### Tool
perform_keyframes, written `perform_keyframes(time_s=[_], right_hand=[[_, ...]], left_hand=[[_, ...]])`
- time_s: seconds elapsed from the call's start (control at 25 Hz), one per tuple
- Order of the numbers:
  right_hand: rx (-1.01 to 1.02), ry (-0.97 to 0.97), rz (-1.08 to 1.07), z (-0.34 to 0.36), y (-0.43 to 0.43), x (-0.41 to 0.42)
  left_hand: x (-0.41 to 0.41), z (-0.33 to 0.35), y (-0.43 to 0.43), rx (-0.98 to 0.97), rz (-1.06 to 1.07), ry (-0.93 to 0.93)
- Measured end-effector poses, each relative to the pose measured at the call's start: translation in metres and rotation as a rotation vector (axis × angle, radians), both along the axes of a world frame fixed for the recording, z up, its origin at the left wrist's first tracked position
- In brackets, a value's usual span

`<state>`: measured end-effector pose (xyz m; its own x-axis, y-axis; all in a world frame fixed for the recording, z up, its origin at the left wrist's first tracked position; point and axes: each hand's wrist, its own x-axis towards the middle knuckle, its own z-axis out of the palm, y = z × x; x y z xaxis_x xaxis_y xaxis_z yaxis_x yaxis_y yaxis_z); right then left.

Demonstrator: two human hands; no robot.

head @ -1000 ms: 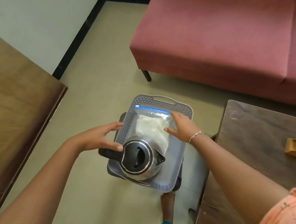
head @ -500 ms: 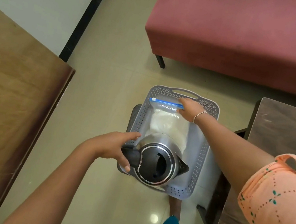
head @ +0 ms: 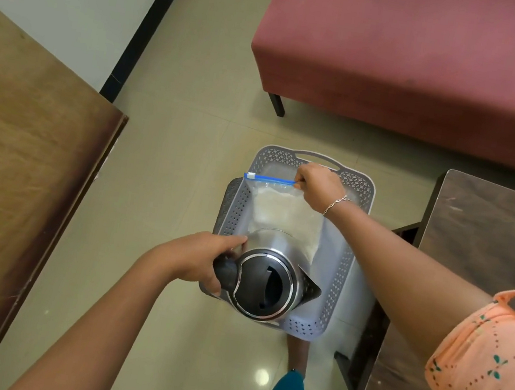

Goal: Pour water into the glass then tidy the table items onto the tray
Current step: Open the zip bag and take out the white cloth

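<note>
A grey perforated tray (head: 343, 274) sits on a dark stool over the floor. In its near end stands a steel kettle (head: 269, 288) with a black lid. My left hand (head: 196, 261) grips the kettle's black handle. Behind the kettle a clear zip bag (head: 283, 212) with a blue seal and white contents stands in the tray. My right hand (head: 317, 187) pinches the bag's top right corner at the seal. No glass is in view.
A red sofa (head: 419, 62) stands beyond the tray. There is a light wooden table (head: 18, 176) on the left and a dark wooden table (head: 493, 236) on the right. My foot (head: 296, 351) rests on the tiled floor below the tray.
My right hand moved from the bag's face to its top seal and now pinches the corner. My left hand closed round the kettle's handle. The camera shifted, so the tray sits further right.
</note>
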<state>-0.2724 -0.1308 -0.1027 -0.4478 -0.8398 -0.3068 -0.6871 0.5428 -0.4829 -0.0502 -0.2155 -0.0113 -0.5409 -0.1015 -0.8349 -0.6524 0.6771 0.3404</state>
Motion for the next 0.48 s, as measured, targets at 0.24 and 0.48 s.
perform_keyframes(time_s=[0.24, 0.48], right_hand=[[-0.163, 0.116, 0.071, 0.060, 0.001, -0.007], [-0.221, 0.204, 0.123, 0.107, 0.027, -0.010]], left_hand=[[-0.008, 0.007, 0.001, -0.032, 0.006, -0.015], [-0.009, 0.019, 0.008, -0.147, -0.009, -0.010]])
